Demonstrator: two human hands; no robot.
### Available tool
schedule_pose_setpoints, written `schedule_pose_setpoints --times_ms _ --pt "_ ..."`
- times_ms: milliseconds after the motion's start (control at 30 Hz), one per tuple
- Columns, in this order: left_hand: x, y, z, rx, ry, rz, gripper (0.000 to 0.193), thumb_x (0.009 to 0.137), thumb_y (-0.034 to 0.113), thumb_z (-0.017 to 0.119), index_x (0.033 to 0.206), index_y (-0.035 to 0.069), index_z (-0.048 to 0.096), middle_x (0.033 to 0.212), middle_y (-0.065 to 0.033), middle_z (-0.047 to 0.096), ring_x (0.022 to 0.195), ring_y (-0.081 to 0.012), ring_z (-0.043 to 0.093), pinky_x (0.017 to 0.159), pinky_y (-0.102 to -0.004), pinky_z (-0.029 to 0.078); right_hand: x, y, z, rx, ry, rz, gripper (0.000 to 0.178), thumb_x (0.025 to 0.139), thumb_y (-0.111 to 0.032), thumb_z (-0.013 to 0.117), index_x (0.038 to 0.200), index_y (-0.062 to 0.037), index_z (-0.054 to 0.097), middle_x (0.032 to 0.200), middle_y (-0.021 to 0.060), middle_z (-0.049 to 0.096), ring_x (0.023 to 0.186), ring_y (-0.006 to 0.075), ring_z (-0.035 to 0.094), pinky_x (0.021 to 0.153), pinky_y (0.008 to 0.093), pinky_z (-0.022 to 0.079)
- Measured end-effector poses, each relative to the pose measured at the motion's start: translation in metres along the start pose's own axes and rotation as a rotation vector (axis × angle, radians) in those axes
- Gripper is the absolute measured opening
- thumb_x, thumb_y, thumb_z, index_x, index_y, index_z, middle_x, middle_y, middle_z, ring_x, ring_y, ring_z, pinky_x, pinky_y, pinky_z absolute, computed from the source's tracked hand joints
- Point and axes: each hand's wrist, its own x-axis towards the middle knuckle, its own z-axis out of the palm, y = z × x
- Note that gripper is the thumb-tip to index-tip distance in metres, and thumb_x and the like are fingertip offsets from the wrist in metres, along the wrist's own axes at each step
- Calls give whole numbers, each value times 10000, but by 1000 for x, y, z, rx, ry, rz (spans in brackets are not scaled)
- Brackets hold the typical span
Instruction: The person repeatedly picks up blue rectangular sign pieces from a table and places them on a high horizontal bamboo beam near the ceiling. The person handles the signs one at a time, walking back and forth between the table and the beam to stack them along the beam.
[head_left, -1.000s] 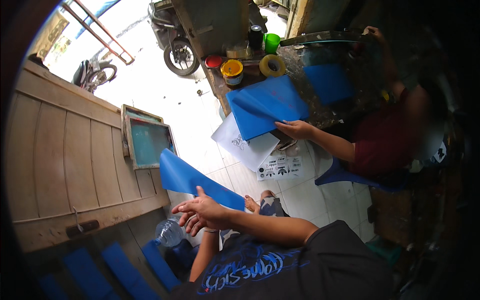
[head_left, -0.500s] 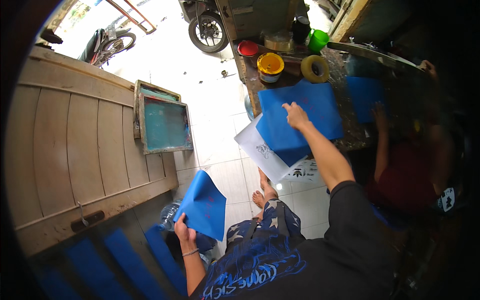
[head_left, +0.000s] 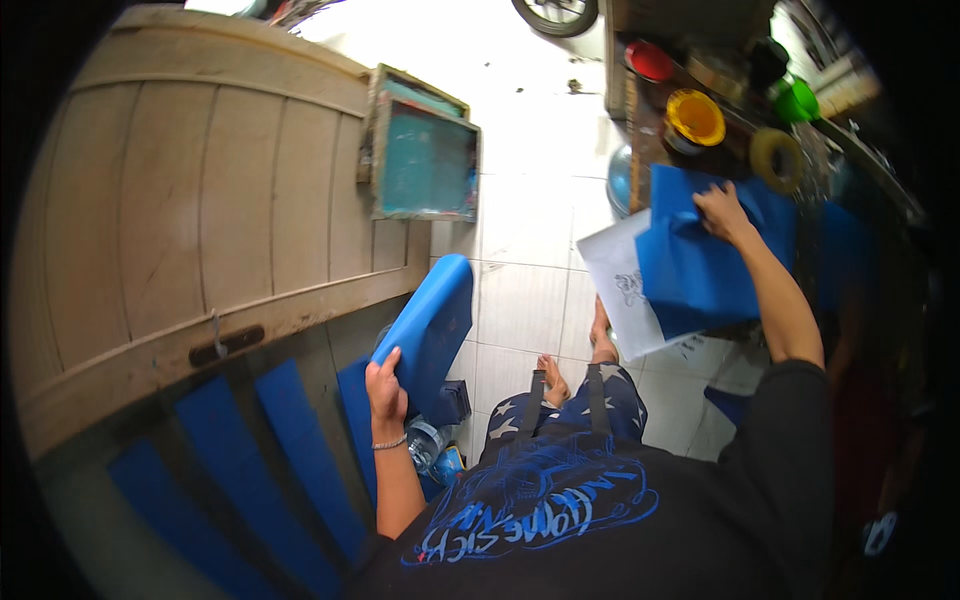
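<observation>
My left hand [head_left: 386, 393] grips the edge of a blue sheet [head_left: 432, 325], which hangs bowed over the floor beside my legs. On the right, my right hand [head_left: 722, 212] is closed on the upper part of another blue sheet [head_left: 695, 285], which is bunched up around the fingers. This sheet lies at the workbench's edge and overlaps a white paper [head_left: 612, 262] with a dark line drawing. My right thumb is partly hidden.
On the bench stand a yellow tub [head_left: 695, 118], a red lid or dish [head_left: 649, 61], a green cup [head_left: 797, 100] and a tape roll [head_left: 776, 160]. Two framed screens [head_left: 428, 160] lean by a wooden door [head_left: 240, 190]. Blue strips [head_left: 305, 440] and a plastic bottle [head_left: 425, 445] are lower left.
My view has turned left. The left sheet has swung and bows more. My right fingers, pointing over the bench sheet before, are now closed on it and its surface is wrinkled.
</observation>
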Motion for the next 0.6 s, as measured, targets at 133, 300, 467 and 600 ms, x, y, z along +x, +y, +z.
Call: schedule_pose_setpoints --times_ms 133,300,467,600 --pt "8 11 -13 103 -125 112 191 860 72 548 1010 -41 580 910 -71 620 810 -147 592 766 -291 479 -45 -19 -35 45 -474 86 324 569 -157 780 849 -85 633 909 179 613 869 346 596 748 415 507" --pt "15 -1 -22 80 -212 116 194 863 94 562 998 -37 612 919 -49 622 825 -119 572 764 -264 455 -164 -75 -80 117 -823 58 351 659 -292 727 989 -178 690 985 82 663 904 269 629 804 383 510" --pt "48 -17 -36 177 -343 229 164 868 116 564 935 -22 620 879 -51 628 744 -106 576 664 -255 468 -301 -180 -82 581 -525 204 363 739 -305 678 1018 -77 642 899 137 659 842 265 621 788 351 477" --pt "46 -26 -36 207 -507 267 213 860 146 575 920 -58 594 795 -61 603 674 -114 544 629 -281 471 -396 -298 -58 1314 54 746 259 780 -132 675 959 47 621 877 67 661 747 104 588 697 254 476"
